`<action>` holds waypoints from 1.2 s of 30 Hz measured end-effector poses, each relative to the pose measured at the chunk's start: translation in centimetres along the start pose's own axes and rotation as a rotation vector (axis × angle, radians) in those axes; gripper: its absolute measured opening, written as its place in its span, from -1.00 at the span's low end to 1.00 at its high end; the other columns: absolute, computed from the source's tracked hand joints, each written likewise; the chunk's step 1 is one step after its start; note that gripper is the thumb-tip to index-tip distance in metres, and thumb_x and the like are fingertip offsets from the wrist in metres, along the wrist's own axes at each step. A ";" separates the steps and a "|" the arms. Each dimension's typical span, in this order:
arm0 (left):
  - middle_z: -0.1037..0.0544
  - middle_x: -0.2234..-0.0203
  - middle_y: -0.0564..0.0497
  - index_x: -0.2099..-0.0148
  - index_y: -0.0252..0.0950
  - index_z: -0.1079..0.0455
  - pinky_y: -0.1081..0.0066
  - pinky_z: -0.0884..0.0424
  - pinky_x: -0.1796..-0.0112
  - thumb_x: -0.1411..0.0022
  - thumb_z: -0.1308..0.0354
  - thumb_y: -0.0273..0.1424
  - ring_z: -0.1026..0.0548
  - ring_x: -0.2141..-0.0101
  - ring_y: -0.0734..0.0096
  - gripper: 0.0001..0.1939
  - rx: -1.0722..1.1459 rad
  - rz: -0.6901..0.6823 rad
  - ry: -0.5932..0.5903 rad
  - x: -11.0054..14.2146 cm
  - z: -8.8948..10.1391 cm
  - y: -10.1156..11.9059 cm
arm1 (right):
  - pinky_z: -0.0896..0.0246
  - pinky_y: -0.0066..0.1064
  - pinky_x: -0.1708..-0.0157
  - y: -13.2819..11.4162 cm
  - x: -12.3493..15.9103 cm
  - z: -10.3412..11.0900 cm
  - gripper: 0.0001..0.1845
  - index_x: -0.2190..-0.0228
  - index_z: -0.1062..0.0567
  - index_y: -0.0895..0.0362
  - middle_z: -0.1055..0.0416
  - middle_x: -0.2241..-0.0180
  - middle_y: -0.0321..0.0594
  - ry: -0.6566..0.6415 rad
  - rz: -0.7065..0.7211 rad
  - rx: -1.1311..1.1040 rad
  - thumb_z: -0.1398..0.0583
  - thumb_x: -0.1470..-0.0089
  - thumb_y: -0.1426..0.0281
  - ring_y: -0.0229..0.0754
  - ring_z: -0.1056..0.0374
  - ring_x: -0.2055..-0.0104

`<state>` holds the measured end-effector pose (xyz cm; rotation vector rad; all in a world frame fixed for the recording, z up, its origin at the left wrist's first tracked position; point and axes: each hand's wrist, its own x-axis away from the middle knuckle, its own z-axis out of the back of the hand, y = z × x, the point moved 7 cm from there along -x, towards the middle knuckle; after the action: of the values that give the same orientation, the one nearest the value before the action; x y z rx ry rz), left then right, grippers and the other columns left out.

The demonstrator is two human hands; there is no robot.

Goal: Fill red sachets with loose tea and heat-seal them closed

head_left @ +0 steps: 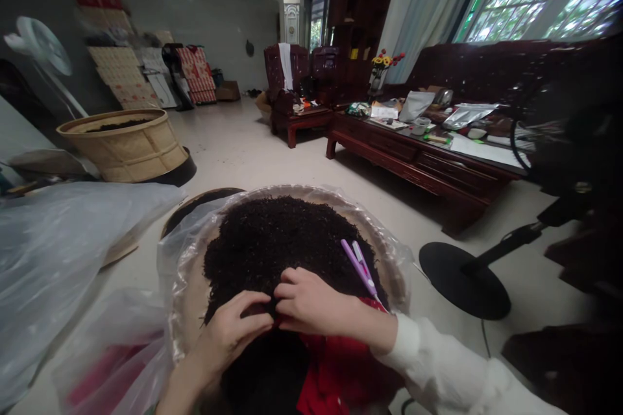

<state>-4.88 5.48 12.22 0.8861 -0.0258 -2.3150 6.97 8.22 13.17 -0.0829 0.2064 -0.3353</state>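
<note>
A round woven tray [389, 253] lined with clear plastic holds a big heap of dark dried leaves [277, 240]. My left hand [233, 331] and my right hand [311, 305] meet at the near edge of the heap, fingers curled and pinching into the leaves. What they pinch is too small to name. Purple-and-white tweezers [360, 266] lie on the heap just right of my right hand. A red bag or cloth [335, 369] sits under my wrists.
Clear plastic sheeting [63, 253] spreads at the left. A large bamboo basket [126, 142] stands at the back left, and a fan's black base [462, 279] at the right. A long dark wooden table [428, 155] with clutter and dark wooden armchairs [292, 84] stand beyond.
</note>
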 end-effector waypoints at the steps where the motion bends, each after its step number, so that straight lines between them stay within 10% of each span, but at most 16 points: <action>1: -0.50 0.19 -0.04 0.23 -0.20 -0.50 0.60 -0.44 0.19 -0.24 -0.06 -0.47 -0.48 0.20 0.54 -0.82 0.019 0.017 0.008 0.3 -0.2 -0.2 | -0.07 -0.32 0.28 -0.1 -0.2 -0.6 -0.75 0.46 -0.47 0.17 -0.41 0.34 -0.22 -0.027 0.007 0.043 -0.21 -0.14 0.26 -0.13 -0.14 0.21; 4: -0.49 0.10 -0.07 0.12 -0.18 -0.47 0.53 -0.45 0.12 -0.22 -0.09 -0.46 -0.49 0.12 0.47 -0.79 0.162 0.196 0.014 1.3 -1.4 -1.6 | -0.04 -0.33 0.35 0.2 -0.5 -2.0 -0.75 0.42 -0.46 0.15 -0.41 0.37 -0.25 -0.071 0.020 0.080 -0.11 -0.24 0.31 -0.17 -0.16 0.28; 9: -0.38 -0.11 -0.15 -0.26 -0.20 -0.10 0.25 -0.36 -0.08 0.13 -0.34 -0.43 -0.38 -0.09 0.19 -0.11 0.514 0.872 -0.016 3.8 -5.6 -4.6 | -0.09 -0.44 0.36 1.4 -0.7 -2.0 -0.81 0.31 -0.48 0.18 -0.43 0.30 -0.20 -0.041 0.033 -0.066 -0.09 -0.25 0.38 -0.25 -0.24 0.31; 12: -0.51 0.06 -0.16 -0.02 -0.33 -0.35 0.19 -0.37 -0.05 0.22 -0.36 -0.39 -0.46 0.03 0.11 -0.34 0.682 1.031 -0.068 4.0 -7.5 -4.2 | -0.13 -0.52 0.32 2.0 -0.6 -1.0 -0.81 0.26 -0.49 0.22 -0.45 0.31 -0.19 0.031 0.027 -0.330 -0.11 -0.24 0.39 -0.30 -0.31 0.30; 17: -0.56 0.46 -0.01 0.22 -0.38 -0.39 0.41 -0.41 0.36 0.23 -0.35 -0.33 -0.47 0.47 0.38 -0.53 1.051 1.109 -0.170 3.8 -9.1 -2.4 | -0.12 -0.59 0.47 3.9 -0.2 -0.8 -0.82 0.40 -0.54 0.25 -0.41 0.51 -0.30 0.016 -0.169 -0.772 -0.29 -0.05 0.35 -0.38 -0.26 0.50; 23: -0.57 0.36 0.01 0.20 -0.37 -0.45 0.50 -0.36 0.31 0.26 -0.37 -0.39 -0.45 0.37 0.41 -0.53 0.865 1.091 -0.080 4.3 -8.4 -3.5 | -0.16 -0.57 0.60 6.5 0.7 -1.8 -0.60 0.43 -0.54 0.26 -0.38 0.60 -0.31 -0.034 -0.464 -1.168 -0.36 0.17 0.15 -0.35 -0.25 0.59; 30: -0.53 0.50 0.10 0.29 -0.29 -0.45 0.55 -0.35 0.37 0.14 -0.30 -0.39 -0.45 0.45 0.46 -0.72 0.598 0.955 0.098 6.6 -8.2 -4.9 | -0.24 -0.39 0.22 5.2 1.8 5.3 -0.85 0.39 -0.55 0.19 -0.44 0.34 -0.14 0.455 -0.216 -0.507 -0.25 -0.08 0.34 -0.22 -0.33 0.26; 36: -0.53 0.50 0.12 0.28 -0.27 -0.44 0.57 -0.36 0.39 0.10 -0.31 -0.29 -0.46 0.45 0.48 -0.71 0.594 0.937 0.157 5.9 -7.7 -4.4 | -0.18 -0.45 0.35 -0.8 1.0 3.6 -0.74 0.19 -0.49 0.18 -0.48 0.22 -0.15 0.062 0.055 -0.250 -0.16 -0.19 0.27 -0.22 -0.37 0.28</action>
<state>-6.04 7.12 1.76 1.0300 -0.8980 -1.3491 8.45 7.27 16.62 -0.3137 0.3114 -0.2565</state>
